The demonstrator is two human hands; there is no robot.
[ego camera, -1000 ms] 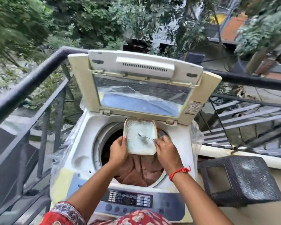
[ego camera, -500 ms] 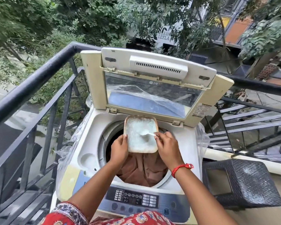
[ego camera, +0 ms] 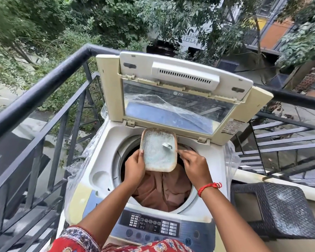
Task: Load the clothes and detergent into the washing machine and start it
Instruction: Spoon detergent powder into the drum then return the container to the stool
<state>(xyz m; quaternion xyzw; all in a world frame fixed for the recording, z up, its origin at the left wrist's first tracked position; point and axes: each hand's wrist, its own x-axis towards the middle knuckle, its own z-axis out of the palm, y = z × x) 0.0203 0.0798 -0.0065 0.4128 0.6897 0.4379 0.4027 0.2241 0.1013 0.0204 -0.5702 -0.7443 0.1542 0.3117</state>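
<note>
- The washing machine point(ego camera: 105, 160) stands on a balcony with its lid point(ego camera: 180, 99) propped up at the far side, and brown clothes point(ego camera: 164, 190) already lie in the drum.
- The left hand point(ego camera: 135, 170) grips the near left edge of a small rectangular dish point(ego camera: 156, 151), thumb on the rim, holding it over the drum opening.
- The dish carries pale detergent powder; it looks stiff and light but breakable, so a rim grip with fingers beneath suits it.
- The right hand point(ego camera: 195, 164) pinches the handle of a small spoon point(ego camera: 168, 147), whose bowl rests in the powder at the dish's far right.
- The powder is loose and will spill if the dish tips, so I would keep it level over the drum.
- The control panel point(ego camera: 153, 224) on the near side is untouched.
</note>
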